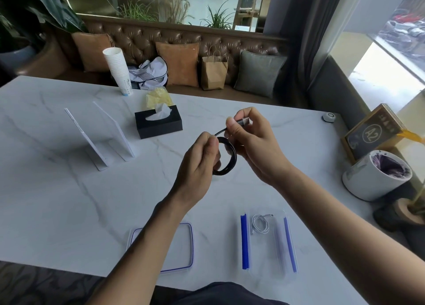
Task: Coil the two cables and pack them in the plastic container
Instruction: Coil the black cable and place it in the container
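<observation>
A black cable [227, 157] is wound into a small ring above the middle of the table. My left hand [200, 164] pinches the ring's left side. My right hand [250, 141] holds the cable's free end just behind its grey metal plug [244, 121]. A coiled white cable [259, 223] lies inside the clear plastic container [268, 268], which has blue clips on its long sides and sits near the table's front edge on the right. The container's lid [190, 242], clear with a blue rim, lies flat to its left, partly hidden by my left forearm.
A black tissue box [158, 123] stands behind the hands, two white acrylic stands [99, 139] to the left, a stack of paper cups [118, 71] at the far edge. A white pot [377, 178] and a framed sign [370, 134] occupy the right edge.
</observation>
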